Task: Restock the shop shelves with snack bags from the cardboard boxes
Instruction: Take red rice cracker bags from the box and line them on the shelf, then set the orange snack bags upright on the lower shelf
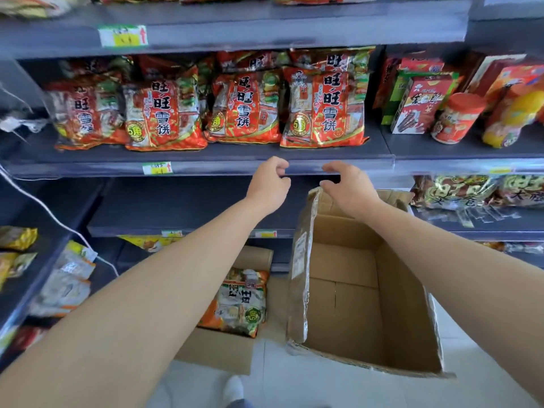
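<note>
Mid-frame, the left hand [269, 184] and right hand [348, 191] are hovering, fingers loosely curled round nothing, under four front-row red snack bags [323, 113], a forearm half-hiding one of two cardboard boxes [217, 351].

"旺旺雪饼" on red snack bags [322, 104]

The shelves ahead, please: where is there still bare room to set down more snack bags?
The lower shelf is bare to the left of the empty cardboard box. The shelf above is crowded: red snack bags stand side by side, leaving only a thin front strip, with cartons and a jar to their right.
</note>
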### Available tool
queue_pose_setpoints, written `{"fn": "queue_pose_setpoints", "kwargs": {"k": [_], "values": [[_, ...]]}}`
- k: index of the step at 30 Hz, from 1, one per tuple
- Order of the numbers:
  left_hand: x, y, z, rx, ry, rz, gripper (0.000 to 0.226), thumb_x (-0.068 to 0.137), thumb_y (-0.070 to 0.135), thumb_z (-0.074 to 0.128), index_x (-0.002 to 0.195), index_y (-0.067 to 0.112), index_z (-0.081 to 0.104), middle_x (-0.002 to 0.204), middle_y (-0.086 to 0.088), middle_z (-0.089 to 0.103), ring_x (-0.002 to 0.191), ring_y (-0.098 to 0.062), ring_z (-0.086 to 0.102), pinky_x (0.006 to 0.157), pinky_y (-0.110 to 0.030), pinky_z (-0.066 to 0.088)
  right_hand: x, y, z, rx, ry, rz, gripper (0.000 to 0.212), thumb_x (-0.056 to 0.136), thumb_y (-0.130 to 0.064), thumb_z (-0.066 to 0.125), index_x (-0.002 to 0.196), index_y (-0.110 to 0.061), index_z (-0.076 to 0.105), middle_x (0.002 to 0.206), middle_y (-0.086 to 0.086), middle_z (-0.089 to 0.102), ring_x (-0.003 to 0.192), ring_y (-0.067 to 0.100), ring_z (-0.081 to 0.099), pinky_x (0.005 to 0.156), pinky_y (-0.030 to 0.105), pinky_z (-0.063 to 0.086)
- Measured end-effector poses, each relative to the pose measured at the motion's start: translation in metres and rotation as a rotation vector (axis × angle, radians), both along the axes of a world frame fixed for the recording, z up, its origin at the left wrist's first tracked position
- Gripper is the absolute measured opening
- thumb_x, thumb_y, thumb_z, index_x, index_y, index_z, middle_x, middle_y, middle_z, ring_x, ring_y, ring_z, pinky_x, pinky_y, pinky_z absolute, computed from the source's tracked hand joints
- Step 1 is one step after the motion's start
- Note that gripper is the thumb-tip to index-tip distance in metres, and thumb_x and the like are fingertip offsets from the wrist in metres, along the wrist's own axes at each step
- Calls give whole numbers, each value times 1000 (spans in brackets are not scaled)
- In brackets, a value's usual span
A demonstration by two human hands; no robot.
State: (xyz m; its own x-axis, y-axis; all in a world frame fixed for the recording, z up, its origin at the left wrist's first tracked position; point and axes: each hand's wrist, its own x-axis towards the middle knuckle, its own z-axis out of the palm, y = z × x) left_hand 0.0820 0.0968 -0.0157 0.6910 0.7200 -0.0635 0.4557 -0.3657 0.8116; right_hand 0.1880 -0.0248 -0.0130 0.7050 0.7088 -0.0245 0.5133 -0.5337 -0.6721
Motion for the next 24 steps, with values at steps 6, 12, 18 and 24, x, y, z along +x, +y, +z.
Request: {"fn": "queue_pose_setpoints", "kwargs": {"k": [6,12,18,24], "values": [[-74,55,-13,-5,47,0,32,94,6,51,125,13,55,126,-5,56,108,-16,55,83,-25,45,-65,59,-11,-68,2,94,41,96,-19,54,136,-14,50,137,2,54,126,21,49,100,27,38],[-154,134,-42,-66,134,-15,31,94,4,51,123,12,58,123,-6,58,105,-17,56,83,-23,43,-143,135,-45,-161,84,110,39,95,-16,54,134,-13,52,135,4,56,121,23,53,97,26,40],[-208,196,-83,-109,287,-82,30,93,5,51,122,10,58,124,-9,57,112,-24,55,91,-26,41,-193,183,-97,-273,208,40,38,94,-16,54,132,-11,53,133,7,57,120,26,54,96,29,42],[-214,208,-118,-154,360,-137,29,94,5,50,121,9,59,122,-9,58,105,-21,55,85,-24,39,-199,181,-132,-401,292,-24,37,94,-12,51,131,-10,53,130,11,57,115,28,56,97,33,44]]}}
